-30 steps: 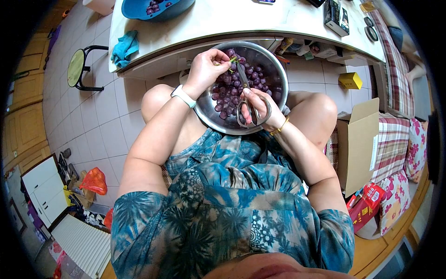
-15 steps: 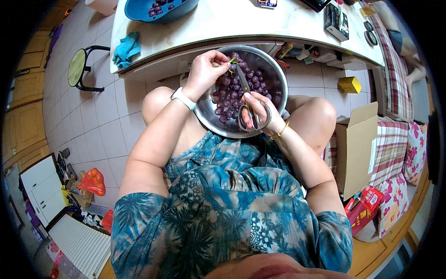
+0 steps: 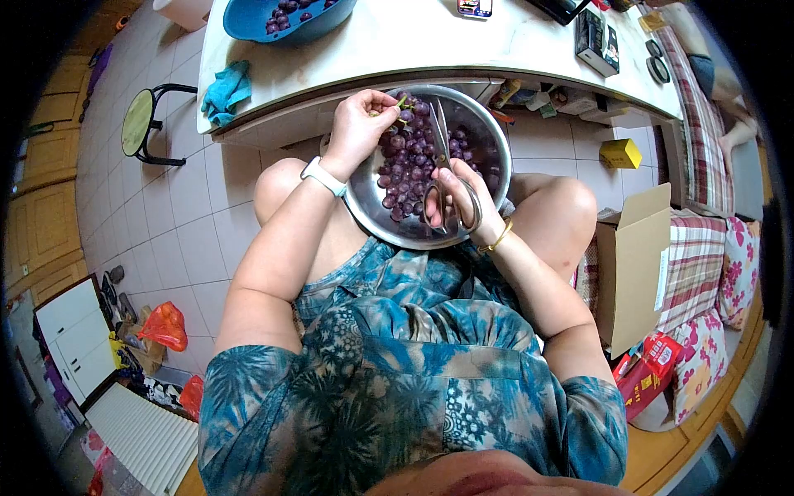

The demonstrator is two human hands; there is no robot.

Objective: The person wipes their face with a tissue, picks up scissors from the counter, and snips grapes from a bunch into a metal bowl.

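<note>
Between my knees rests a metal bowl with many dark purple grapes in it. Over its left rim my left hand pinches a green grape stem, with a few grapes close to the stem's end. My right hand is over the right side of the bowl, its fingers through the handles of a pair of scissors. The scissor blades are spread and point away from me, a little right of the stem.
Beyond the bowl runs a white table with a blue basin of grapes, a teal cloth and a phone. A stool stands left. A cardboard box is at my right. Another person's leg shows far right.
The scissors have drawn away from the stem to the right, and their blades have spread apart. My left hand, still pinching the stem, has shifted slightly left.
</note>
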